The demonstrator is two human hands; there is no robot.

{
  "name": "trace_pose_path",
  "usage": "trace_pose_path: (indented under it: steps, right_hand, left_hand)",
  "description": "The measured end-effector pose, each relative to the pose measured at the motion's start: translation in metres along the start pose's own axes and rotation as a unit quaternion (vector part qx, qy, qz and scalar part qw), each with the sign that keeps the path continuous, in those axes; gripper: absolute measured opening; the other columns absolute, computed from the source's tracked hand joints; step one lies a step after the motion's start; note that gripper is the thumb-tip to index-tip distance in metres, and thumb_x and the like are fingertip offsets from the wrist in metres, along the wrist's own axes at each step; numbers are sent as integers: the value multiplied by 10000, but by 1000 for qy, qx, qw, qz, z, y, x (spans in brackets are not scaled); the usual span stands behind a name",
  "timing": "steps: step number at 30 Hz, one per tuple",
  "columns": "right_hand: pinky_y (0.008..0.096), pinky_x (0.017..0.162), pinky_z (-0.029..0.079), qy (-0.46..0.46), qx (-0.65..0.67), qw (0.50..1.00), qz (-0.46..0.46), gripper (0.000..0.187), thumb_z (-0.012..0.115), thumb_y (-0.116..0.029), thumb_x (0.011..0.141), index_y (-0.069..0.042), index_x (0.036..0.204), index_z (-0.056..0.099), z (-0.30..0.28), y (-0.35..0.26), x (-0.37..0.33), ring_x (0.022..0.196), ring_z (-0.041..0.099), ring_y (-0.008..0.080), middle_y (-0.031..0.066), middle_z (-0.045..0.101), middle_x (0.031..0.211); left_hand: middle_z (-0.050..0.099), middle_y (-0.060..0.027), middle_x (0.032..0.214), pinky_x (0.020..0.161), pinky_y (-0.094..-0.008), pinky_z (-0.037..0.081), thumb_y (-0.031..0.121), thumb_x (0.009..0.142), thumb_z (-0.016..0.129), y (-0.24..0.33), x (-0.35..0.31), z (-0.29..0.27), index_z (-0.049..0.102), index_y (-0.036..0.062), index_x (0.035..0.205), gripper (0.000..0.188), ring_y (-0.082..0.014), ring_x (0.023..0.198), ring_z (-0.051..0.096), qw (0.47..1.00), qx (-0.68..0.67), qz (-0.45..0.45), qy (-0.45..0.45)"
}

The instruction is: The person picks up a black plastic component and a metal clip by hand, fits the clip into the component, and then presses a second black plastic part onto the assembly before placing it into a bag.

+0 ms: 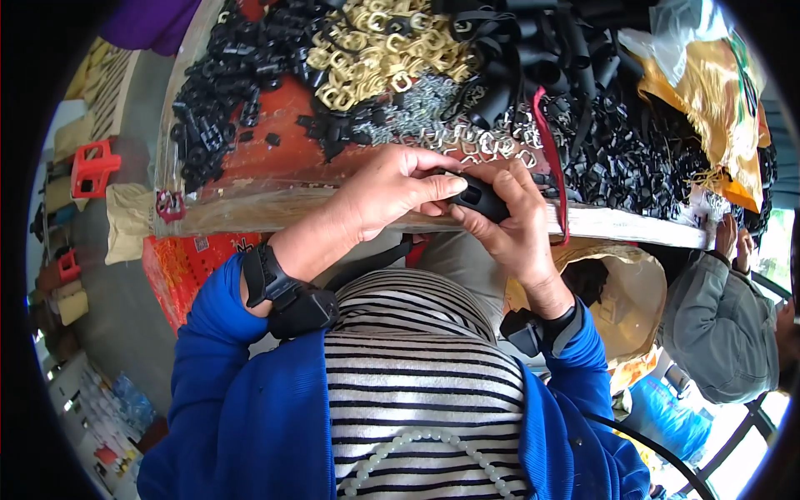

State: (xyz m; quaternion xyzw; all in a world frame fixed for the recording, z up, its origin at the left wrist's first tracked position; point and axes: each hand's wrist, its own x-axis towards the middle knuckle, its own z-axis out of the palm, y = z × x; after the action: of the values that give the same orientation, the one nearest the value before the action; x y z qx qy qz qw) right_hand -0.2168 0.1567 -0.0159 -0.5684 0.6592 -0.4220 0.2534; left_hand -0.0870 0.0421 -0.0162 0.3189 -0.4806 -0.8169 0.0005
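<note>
- I have one black plastic piece (490,205) in view between the hands, above the near edge of the red-topped table (275,167), a little right of that edge's middle.
- I see it as short, thick and elongated, with smooth sides and a broadly rounded end toward the lower right.
- Its colour is an even black with a soft, low sheen; a faint highlight follows the upper curve.
- A darker, elongated oval opening or recess shows in the face toward me; I cannot tell how deep it goes.
- It lies aslant, its left end higher in my view and partly covered by fingers, so I cannot make out that end's shape.
- The left hand (387,190) has a narrow pinch on that end, the thumb pressed along the piece near the opening.
- The right hand (518,218) grips the rounded end, thumb below and fingers curled over the top.
- Beyond the near edge I see loose silver-coloured metal fittings (483,142) and, farther toward the far edge, a heap of gold-coloured buckles (387,50).
- A red strap (553,158) hangs over the near edge, just right of the right hand.
</note>
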Motion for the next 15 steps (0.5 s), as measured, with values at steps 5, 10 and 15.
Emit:
trace_pose_path:
  steps: [5, 10, 15]
  right_hand:
    - [293, 757, 371, 47, 60, 997, 4, 477, 677, -200, 636, -9, 1032, 490, -1, 23, -6, 839, 467, 218, 113, 495, 898]
    - [319, 843, 317, 4, 114, 993, -20, 655, 688, -295, 604, 11, 1114, 414, -12, 24, -9, 936, 429, 242, 136, 465, 993]
    - [342, 903, 256, -74, 261, 962, -38, 832, 632, -468, 561, 45, 1153, 353, -16, 20, 6, 1030, 382, 259, 161, 419, 1081]
  left_hand:
    - [531, -66, 905, 680, -205, 430, 106, 747, 579, -9, 12, 16, 372, -58, 1146, 479, -80, 739, 508, 992, 41, 122, 11]
    - [509, -102, 948, 712, -218, 427, 90, 743, 582, -10, 12, 12, 245, -63, 1204, 590, -105, 807, 500, 983, 77, 168, -15]
    - [450, -110, 1046, 789, -255, 403, 77, 735, 587, -13, 8, 10, 140, -39, 1243, 686, -138, 931, 454, 979, 24, 193, -61]
